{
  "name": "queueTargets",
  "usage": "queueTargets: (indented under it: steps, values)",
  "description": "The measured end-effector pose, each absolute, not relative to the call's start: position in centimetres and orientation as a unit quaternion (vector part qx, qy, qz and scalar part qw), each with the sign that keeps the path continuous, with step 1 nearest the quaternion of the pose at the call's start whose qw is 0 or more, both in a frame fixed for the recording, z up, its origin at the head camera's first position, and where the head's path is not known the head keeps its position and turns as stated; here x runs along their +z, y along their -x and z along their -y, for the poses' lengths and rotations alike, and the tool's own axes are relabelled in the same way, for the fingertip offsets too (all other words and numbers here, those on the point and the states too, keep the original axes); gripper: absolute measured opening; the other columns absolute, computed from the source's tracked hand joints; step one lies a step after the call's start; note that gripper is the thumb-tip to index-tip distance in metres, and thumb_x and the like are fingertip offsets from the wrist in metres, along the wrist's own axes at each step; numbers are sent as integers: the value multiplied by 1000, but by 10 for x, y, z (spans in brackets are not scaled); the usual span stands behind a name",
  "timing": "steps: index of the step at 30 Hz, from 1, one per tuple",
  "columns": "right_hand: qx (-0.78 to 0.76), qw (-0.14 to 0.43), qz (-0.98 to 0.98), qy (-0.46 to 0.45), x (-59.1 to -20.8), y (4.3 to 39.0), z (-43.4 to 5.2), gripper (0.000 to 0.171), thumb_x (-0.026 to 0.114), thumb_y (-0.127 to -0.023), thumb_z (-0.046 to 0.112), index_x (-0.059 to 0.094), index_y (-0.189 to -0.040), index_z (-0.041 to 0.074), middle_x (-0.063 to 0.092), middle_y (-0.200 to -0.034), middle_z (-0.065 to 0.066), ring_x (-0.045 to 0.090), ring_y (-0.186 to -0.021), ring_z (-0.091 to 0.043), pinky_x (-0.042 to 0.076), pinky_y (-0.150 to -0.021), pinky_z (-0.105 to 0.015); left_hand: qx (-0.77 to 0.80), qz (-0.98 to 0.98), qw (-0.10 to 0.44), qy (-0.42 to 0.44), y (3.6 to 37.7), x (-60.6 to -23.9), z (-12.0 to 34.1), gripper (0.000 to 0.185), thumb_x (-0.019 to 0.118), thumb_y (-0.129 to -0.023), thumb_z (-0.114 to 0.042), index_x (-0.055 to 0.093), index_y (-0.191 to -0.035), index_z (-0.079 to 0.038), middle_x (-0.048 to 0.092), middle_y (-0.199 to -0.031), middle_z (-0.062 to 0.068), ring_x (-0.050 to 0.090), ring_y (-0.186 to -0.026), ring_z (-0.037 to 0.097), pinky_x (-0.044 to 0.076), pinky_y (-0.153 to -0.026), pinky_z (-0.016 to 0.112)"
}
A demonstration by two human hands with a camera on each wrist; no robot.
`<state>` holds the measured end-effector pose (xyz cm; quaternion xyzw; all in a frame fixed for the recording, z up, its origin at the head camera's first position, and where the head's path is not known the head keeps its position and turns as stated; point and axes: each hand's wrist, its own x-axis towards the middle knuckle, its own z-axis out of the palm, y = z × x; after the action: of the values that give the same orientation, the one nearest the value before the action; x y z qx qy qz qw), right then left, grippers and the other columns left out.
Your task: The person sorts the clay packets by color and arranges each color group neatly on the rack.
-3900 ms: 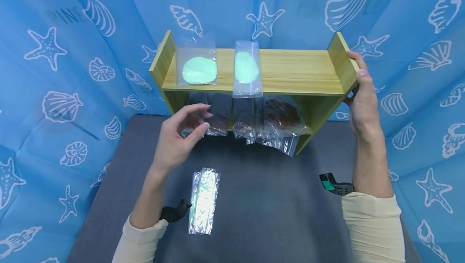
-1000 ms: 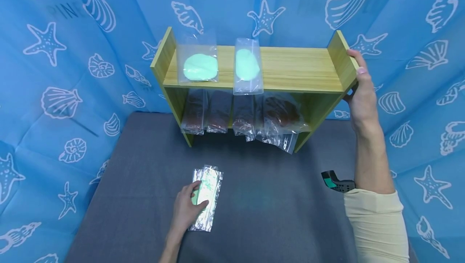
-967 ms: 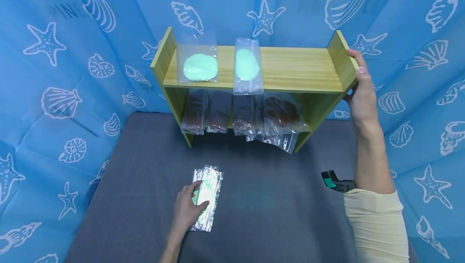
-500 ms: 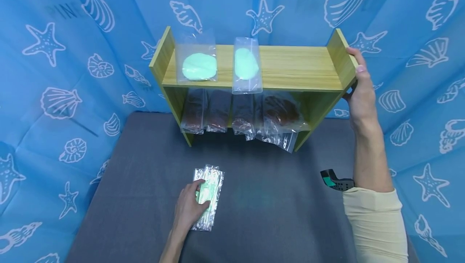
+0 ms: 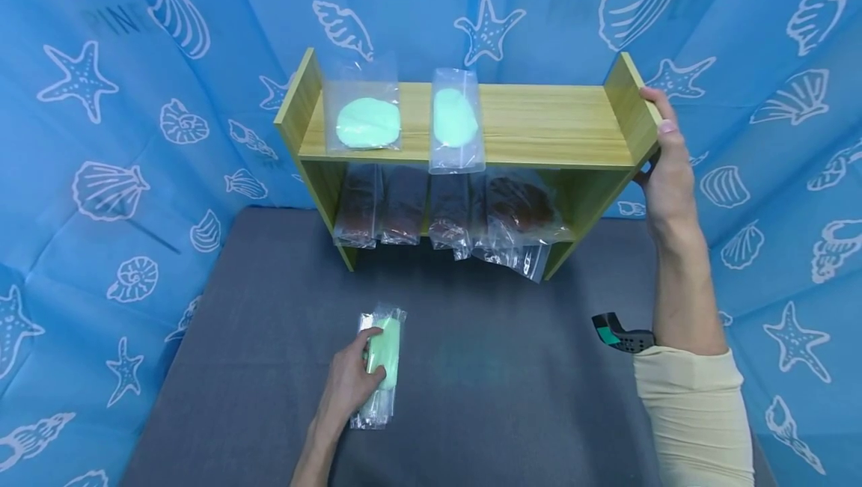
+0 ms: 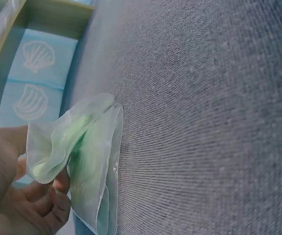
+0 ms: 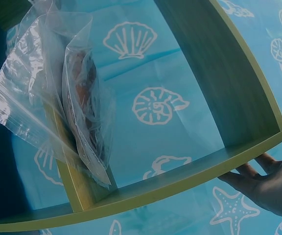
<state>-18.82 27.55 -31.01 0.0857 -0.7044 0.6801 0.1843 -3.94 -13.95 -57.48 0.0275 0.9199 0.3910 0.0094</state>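
Observation:
At the lower middle of the head view, my left hand [image 5: 352, 376] pinches the top clear bag with a pale green filling [image 5: 384, 352]. The left wrist view shows this bag [image 6: 55, 142] bent up between thumb and fingers, partly raised off another green-filled bag [image 6: 96, 171] on the grey cloth. My right hand [image 5: 671, 180] grips the right side panel of a two-tier wooden shelf [image 5: 548, 124]. In the right wrist view, the fingers of that hand [image 7: 270, 183] wrap behind the panel's edge.
Two green-filled bags, one wide [image 5: 368, 124] and one narrow [image 5: 455, 119], stand on the upper tier. Several bags with brown contents, including a wide one [image 5: 521, 203], fill the lower tier and overhang its front. A blue seashell curtain [image 5: 168, 195] surrounds the grey table [image 5: 505, 367].
My left hand has come down from the shelf front to the bags on the table. The top bag has tilted up in its fingers and lost its bright glare. The right hand stays put.

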Motion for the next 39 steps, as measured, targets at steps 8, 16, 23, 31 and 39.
queueTargets:
  steps: [8, 16, 23, 31, 39]
  values:
    - [679, 188, 705, -81, -311, 188, -275, 49, 37, -100, 40, 47, -147, 29, 40, -126, -11, 43, -104, -24, 34, -78, -46, 446, -895, 30, -5, 40, -571, 143, 68, 77, -73, 1, 59, -133, -24, 54, -80, 1, 32, -46, 3, 31, -42, 22]
    - [682, 192, 700, -89, -312, 189, -273, 49, 38, -99, 40, 48, -146, 28, 40, -127, -12, 42, -105, -24, 33, -78, -45, 582, -811, 55, -25, 38, -563, 140, 71, 80, -79, 2, 55, -138, -29, 56, -107, 13, 29, -40, 1, 35, -37, 21]
    - [683, 187, 702, -77, -310, 188, -273, 49, 37, -99, 40, 48, -146, 30, 40, -128, -11, 42, -105, -23, 32, -79, -48, 615, -785, 61, -39, 36, -536, 129, 70, 79, -80, 4, 52, -142, -15, 53, -108, 18, 30, -44, 2, 35, -42, 20]
    - [681, 183, 704, -81, -310, 190, -273, 48, 38, -100, 41, 48, -146, 29, 40, -129, -11, 43, -106, -24, 34, -79, -46, 640, -759, 57, -103, 34, -501, 116, 66, 78, -80, 5, 51, -140, -3, 52, -106, 19, 23, -48, -2, 32, -46, 20]
    - [681, 192, 701, -86, -311, 189, -275, 49, 36, -100, 38, 48, -146, 27, 43, -124, -12, 46, -100, -25, 41, -72, -40, 675, -722, 56, -144, 35, -501, 117, 54, 76, -85, 1, 53, -133, -7, 45, -70, 6, 28, -47, 7, 32, -43, 23]
